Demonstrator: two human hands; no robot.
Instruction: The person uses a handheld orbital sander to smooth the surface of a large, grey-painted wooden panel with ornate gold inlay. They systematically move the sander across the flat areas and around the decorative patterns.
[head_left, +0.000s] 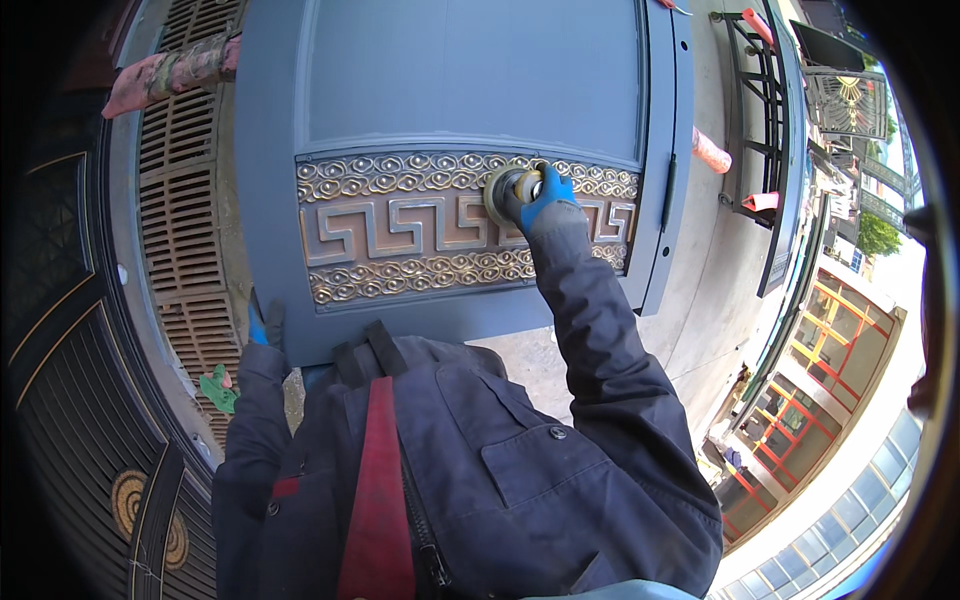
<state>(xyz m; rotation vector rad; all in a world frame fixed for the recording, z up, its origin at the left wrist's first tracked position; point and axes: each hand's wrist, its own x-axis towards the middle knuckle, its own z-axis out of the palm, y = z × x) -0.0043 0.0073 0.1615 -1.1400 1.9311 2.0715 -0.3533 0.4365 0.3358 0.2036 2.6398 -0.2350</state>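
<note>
A large blue-grey door panel (470, 85) lies in front of me on supports. Across its near part runs a raised ornamental band (408, 228), with a squared key pattern between two rows of gold-toned scrolls. My right hand (548, 200), in a blue and dark glove, is closed around a round, pale-rimmed, disc-shaped tool (497, 196). The tool covers part of the key pattern and upper scroll row; its exact kind is not clear. My left hand (263, 328), gloved too, is low beside the panel's near left corner, with its fingers mostly hidden.
Pink-wrapped supports (170, 76) stick out on both sides of the panel. Slatted drain grating (185, 245) runs along the left, with a green scrap (218, 388) on it. Dark ornamented doors (90, 400) stand far left. A black metal frame (765, 110) stands at right.
</note>
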